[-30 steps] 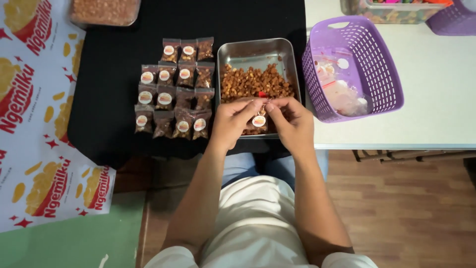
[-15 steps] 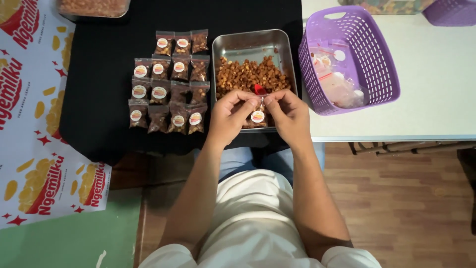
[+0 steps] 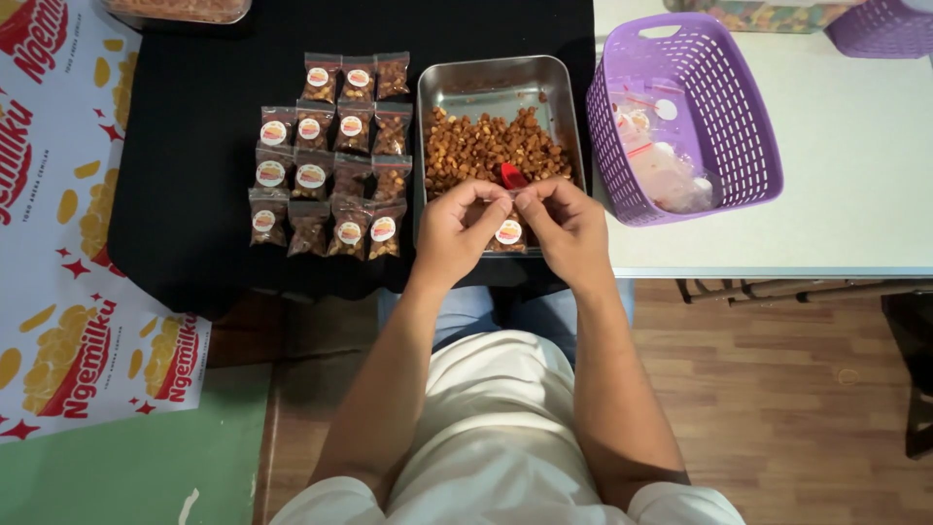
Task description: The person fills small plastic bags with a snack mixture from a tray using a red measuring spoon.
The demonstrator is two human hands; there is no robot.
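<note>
The tabletop (image 3: 855, 194) is carrying everything; its left part is lying under a black cloth (image 3: 185, 175), its right part is showing bare white. A printed banner (image 3: 58, 253) in white, red and yellow is hanging left of the black cloth. Landmark: the steel tray (image 3: 486, 87), sitting on the black cloth at its right edge. Right of the steel tray, on the white surface, a purple basket (image 3: 739, 136) is standing, holding clear plastic bags (image 3: 661, 165) with red seal strips. Inside the steel tray, a heap of brown fried snack (image 3: 486, 146) is filling the near half, with the far half showing bare metal. Just left of the steel tray, filled pouches (image 3: 330, 156) are lying in rows, several bearing round stickers. The person's forearms are reaching up from the bottom of the view to the near rim of the steel tray. The left hand (image 3: 457, 233) is hovering over that near rim, fingers curled, thumb and forefinger pinching the top edge of a small pouch (image 3: 507, 231). The right hand (image 3: 569, 228) is meeting it from the other side, pinching the same top edge. The small pouch is hanging between the two hands at the near rim of the steel tray, holding snack and showing a round sticker. A red scoop (image 3: 511, 176) is lying on the snack heap inside the steel tray, just beyond the fingertips.
</note>
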